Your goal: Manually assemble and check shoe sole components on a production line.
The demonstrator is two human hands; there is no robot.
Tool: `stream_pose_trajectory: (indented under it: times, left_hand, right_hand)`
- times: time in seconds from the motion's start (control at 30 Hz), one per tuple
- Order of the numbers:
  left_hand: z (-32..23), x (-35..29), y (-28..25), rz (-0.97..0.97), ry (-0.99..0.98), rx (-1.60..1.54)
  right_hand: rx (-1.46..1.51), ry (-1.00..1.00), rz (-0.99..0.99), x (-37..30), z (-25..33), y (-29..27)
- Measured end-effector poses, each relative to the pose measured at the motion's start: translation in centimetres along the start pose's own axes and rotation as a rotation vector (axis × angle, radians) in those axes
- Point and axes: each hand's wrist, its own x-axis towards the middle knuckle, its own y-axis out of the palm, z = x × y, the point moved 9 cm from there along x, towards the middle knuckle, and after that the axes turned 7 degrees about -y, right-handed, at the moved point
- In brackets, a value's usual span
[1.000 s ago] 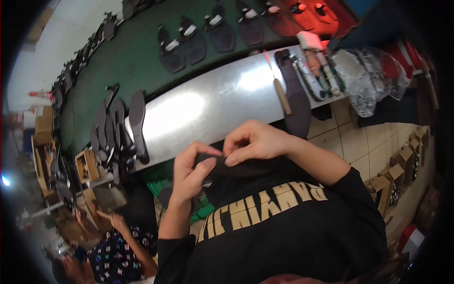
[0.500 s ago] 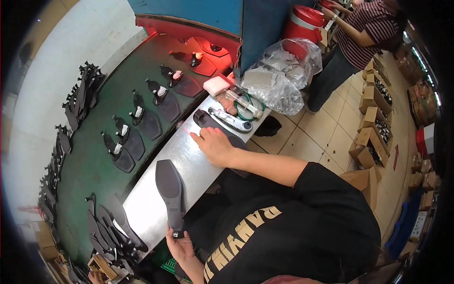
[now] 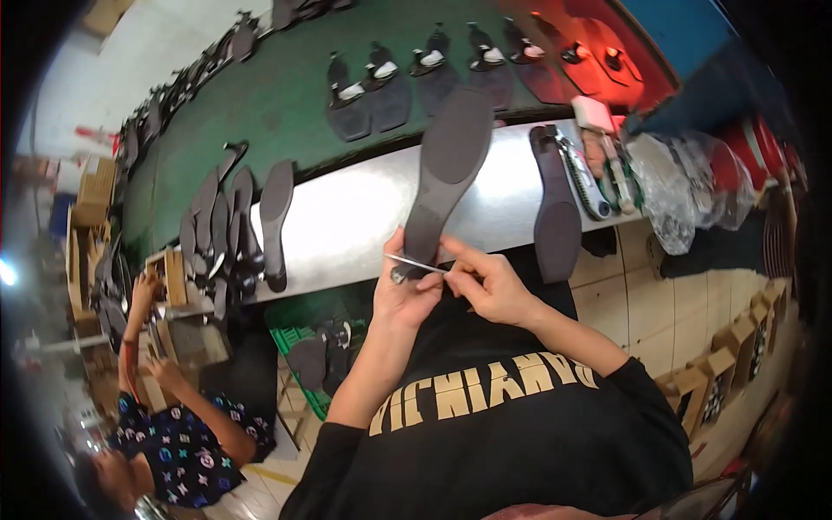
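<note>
A dark shoe sole (image 3: 452, 143) points toe-away over the metal bench, its heel end toward me. My left hand (image 3: 400, 299) is closed around that heel end. My right hand (image 3: 498, 290) pinches a thin silvery strip or tool (image 3: 416, 262), which lies across the sole's heel; its exact kind is too small to tell. Part of the heel is hidden by my fingers. To the right, another dark sole (image 3: 557, 230) rests on the bench, overhanging its near edge. Beside it is a box cutter (image 3: 589, 186) with a pale and black handle.
Beyond the metal bench (image 3: 338, 230), a green belt (image 3: 286, 113) carries a row of sandals (image 3: 390, 95). Several soles (image 3: 217, 217) are piled at left. A green crate (image 3: 290, 342) stands below. A co-worker (image 3: 191, 433) reaches toward a wooden box (image 3: 169, 277). Plastic bags (image 3: 685, 186) lie at right.
My view has turned left. The held sole has risen from the bench surface. My right hand has come from the other sole to the held one, now with the thin silvery piece.
</note>
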Motion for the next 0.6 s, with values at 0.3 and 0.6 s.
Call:
stream_pose_trajectory:
  times: [0.3, 0.6]
  left_hand:
    - [-2.2, -1.2, -1.6, -0.085, 0.172, 0.142]
    - [-7.1, -4.5, -0.3, -0.227, 0.92, 0.67]
  right_hand:
    - [0.611, 0.331, -0.011, 0.2, -3.0, 1.1]
    - [0.603, 0.467, 0.08, -0.5, -2.4, 3.8]
